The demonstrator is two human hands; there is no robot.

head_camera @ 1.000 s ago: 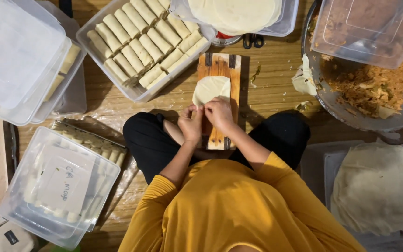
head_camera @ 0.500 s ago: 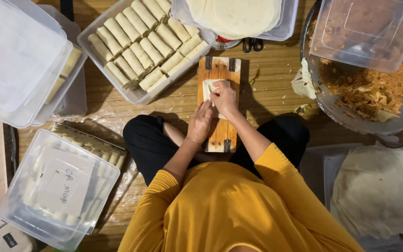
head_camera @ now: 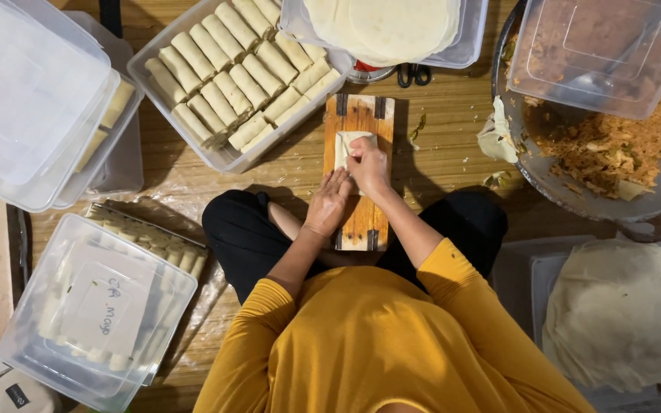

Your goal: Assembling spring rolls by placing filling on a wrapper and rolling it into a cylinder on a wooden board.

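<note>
Fingers of the right hand (head_camera: 369,164) press down on the folded wrapper (head_camera: 343,145), little changed from half a second ago; the left hand (head_camera: 329,200) lies flat just behind, both on the wooden board (head_camera: 358,115).

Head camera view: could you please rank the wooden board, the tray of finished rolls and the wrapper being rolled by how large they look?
1. Tray of finished rolls, clearly the largest.
2. Wooden board, narrower and shorter.
3. Wrapper on the board under the right hand, smallest, partly covered.
</note>
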